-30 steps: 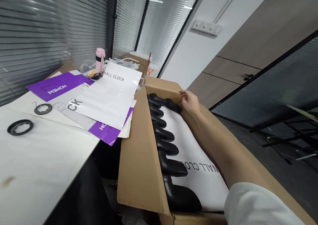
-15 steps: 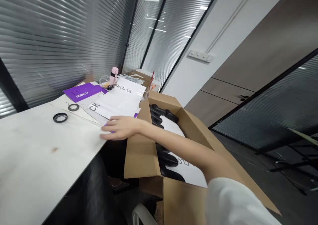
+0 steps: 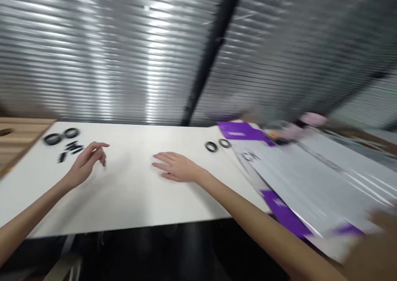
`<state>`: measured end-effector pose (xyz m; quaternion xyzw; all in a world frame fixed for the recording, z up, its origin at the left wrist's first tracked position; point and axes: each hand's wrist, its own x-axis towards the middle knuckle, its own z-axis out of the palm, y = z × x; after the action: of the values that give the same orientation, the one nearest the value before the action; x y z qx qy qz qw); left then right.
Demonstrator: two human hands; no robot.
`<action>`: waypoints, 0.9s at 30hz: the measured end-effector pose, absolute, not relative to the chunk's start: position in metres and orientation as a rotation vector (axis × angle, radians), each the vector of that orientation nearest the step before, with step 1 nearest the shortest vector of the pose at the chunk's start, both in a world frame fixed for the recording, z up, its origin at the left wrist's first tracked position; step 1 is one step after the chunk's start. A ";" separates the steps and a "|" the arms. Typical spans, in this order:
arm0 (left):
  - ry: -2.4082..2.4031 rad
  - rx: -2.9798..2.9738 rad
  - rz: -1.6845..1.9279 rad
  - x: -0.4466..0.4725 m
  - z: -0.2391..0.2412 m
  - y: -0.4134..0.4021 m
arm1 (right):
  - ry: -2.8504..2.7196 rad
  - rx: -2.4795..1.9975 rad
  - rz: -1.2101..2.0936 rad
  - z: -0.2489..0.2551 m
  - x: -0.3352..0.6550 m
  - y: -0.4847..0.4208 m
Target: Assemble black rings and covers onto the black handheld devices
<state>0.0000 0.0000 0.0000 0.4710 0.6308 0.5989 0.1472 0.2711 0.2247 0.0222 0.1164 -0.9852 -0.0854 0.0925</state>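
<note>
Over the left part of the white table (image 3: 136,206) hovers my left hand (image 3: 85,165), its index finger stretched out, the others loosely bent and nothing held. Nearest to it lie several small black pieces (image 3: 74,147), with two black rings (image 3: 52,139) behind them. My right hand (image 3: 176,166) is palm down over the middle of the table, fingers spread and holding nothing; blur hides whether it touches the surface. Farther right are a black ring (image 3: 211,146) and a second, thinner-looking ring (image 3: 224,143), beside the printed white sheets (image 3: 297,169).
Purple printed packaging (image 3: 237,130) lies behind the sheets, more purple (image 3: 283,213) under their front edge. A blurred pink bottle (image 3: 294,130) is at the back right. Cardboard (image 3: 372,252) shows at lower right, a wooden surface (image 3: 25,138) at far left. Ribbed glass (image 3: 124,66) stands behind the table.
My view has swung left from the open cardboard box to the table. My right hand has moved left, away from the sheets and box. My left hand has come into view.
</note>
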 end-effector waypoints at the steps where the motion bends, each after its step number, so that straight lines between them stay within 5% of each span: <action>1: 1.899 1.299 1.732 -0.015 -0.001 -0.014 | -2.895 0.319 -0.165 0.012 0.265 0.227; 8: 2.246 1.064 2.012 -0.097 -0.003 -0.095 | -2.817 -0.016 0.226 -0.047 0.263 0.249; 18: 2.596 0.935 1.327 -0.105 -0.034 -0.073 | -2.747 -0.083 0.253 -0.085 0.269 0.274; 27: 2.840 0.951 1.152 -0.158 -0.053 -0.049 | -2.683 -0.157 0.252 -0.093 0.271 0.274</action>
<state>-0.1579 -0.0486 -0.0525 0.2964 0.8845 0.3587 -0.0336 0.2705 0.2743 -0.0935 -0.0568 -0.9698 0.0909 0.2191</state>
